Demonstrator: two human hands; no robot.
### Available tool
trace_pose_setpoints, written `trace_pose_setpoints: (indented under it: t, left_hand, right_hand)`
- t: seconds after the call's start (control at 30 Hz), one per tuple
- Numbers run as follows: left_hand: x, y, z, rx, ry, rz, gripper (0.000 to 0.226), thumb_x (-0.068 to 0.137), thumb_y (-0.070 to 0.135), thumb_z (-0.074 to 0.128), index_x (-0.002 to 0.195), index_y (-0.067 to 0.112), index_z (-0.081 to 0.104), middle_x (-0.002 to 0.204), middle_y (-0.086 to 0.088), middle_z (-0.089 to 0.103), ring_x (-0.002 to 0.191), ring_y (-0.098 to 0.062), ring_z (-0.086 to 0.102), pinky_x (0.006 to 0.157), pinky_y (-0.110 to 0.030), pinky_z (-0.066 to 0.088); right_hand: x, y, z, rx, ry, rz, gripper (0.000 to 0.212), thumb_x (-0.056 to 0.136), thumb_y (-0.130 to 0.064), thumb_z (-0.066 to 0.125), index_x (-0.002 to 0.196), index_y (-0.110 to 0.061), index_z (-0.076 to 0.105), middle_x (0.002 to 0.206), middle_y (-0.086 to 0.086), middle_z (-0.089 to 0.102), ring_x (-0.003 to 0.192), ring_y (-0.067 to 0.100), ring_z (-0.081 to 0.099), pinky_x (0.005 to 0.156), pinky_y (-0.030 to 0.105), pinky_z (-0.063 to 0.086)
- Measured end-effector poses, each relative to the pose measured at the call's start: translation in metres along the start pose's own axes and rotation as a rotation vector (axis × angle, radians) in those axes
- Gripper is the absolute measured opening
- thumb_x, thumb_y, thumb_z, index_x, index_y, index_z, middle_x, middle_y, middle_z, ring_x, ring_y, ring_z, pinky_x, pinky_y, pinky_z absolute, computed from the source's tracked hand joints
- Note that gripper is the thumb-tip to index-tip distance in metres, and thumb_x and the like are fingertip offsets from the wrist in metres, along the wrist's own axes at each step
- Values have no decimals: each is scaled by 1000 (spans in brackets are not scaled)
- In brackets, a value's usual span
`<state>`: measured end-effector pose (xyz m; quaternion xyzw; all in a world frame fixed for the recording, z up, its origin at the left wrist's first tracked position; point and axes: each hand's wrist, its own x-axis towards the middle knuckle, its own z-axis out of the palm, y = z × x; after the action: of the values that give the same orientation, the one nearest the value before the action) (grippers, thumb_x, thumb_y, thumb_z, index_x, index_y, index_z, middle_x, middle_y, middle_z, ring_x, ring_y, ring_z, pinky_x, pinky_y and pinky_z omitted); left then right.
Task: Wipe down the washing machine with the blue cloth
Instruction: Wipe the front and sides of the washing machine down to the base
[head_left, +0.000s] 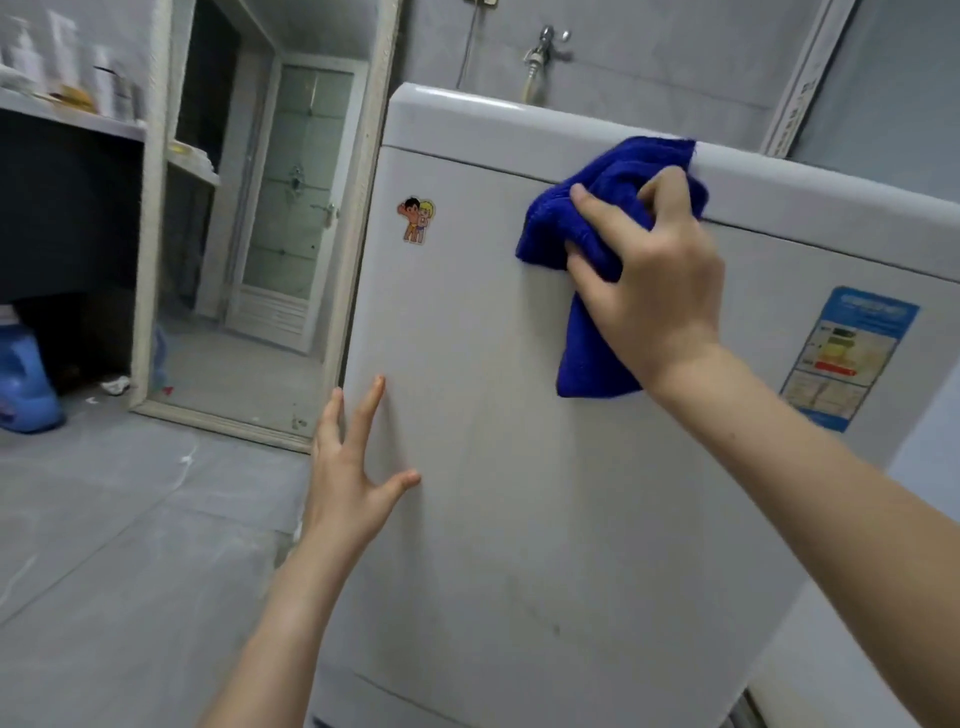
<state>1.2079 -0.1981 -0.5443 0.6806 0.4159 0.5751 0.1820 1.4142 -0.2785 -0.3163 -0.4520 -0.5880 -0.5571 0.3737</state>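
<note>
A white washing machine (519, 493) fills the middle and right of the head view, its front panel facing me. My right hand (649, 280) is shut on a bunched blue cloth (587, 332) and presses it against the upper front, just under the top rim. Part of the cloth hangs down below the hand. My left hand (353, 467) rests flat near the machine's left edge, fingers spread, holding nothing.
A cartoon sticker (415, 219) and an energy label (844, 358) are stuck on the front panel. A tap (543, 49) is on the wall behind. A doorway (249, 234) opens at left, with shelves of bottles (67, 73) and a blue detergent jug (23, 379) on the floor.
</note>
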Motion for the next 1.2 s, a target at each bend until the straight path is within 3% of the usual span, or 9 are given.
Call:
trace_pose_setpoints:
  t: [0.07,0.2,0.3,0.47,0.63,0.73,0.83,0.93,1.2]
  left_hand:
    - [0,-4,1,-15,1,-7,111,66,18,90,147,54,23,162,-12,15,151,-23,13,116,-37,25]
    - [2,-9,-2,-13,-13,11,114,65,24,91,140,66,16,162,-4,14,150,-18,15,111,-31,26]
    - [0,-4,-7,-38,-40,-3,113,66,22,91,139,65,17,162,1,14,149,-15,16,109,-26,24]
    - [0,-2,-10,-74,-40,-21,111,62,16,92,141,57,24,160,2,17,147,-13,19,110,-23,20]
    - [1,-14,-10,-113,-45,29,111,64,14,88,140,64,23,158,9,21,142,1,20,106,-7,18]
    - [4,-24,-14,-157,-34,26,112,63,6,85,144,56,26,150,25,30,141,-1,31,112,-27,34]
    - [4,-29,-25,-192,-68,-71,104,72,-7,77,144,53,30,137,41,34,126,16,39,108,-30,44]
    - [0,-26,-32,-211,-103,-120,98,78,-5,74,146,52,32,136,40,35,126,9,43,110,-33,42]
    - [-6,-32,-19,-239,-110,-127,106,77,2,74,139,68,20,142,43,26,136,0,34,114,-30,33]
  right_hand:
    - [-39,-22,16,16,-25,-40,37,88,-28,65,125,-20,67,104,18,58,68,30,55,53,32,44]
    - [-198,-74,31,133,-381,-454,30,86,-20,67,116,-20,69,100,5,51,63,23,45,41,29,38]
    - [-229,-80,24,148,-516,-603,31,78,-13,69,108,-22,69,89,0,51,62,18,41,37,27,30]
    - [-90,-42,18,90,-213,-384,34,84,-24,67,118,-21,70,102,13,52,63,31,55,45,31,44]
    - [6,-31,19,-31,-19,-31,38,87,-30,65,124,-21,67,110,22,58,72,34,56,54,31,39]
    - [-73,-66,41,30,-134,-177,38,86,-25,66,124,-20,67,110,14,51,67,30,52,49,30,38]
    - [-178,-96,50,85,-376,-473,45,74,-15,77,119,-19,69,102,6,44,61,23,44,42,28,31]
    - [-182,-98,45,139,-487,-526,45,69,-12,80,112,-19,70,104,6,42,60,21,46,37,26,31]
    - [13,-49,29,-51,-73,-101,35,89,-28,64,123,-19,66,110,22,58,72,35,55,55,29,35]
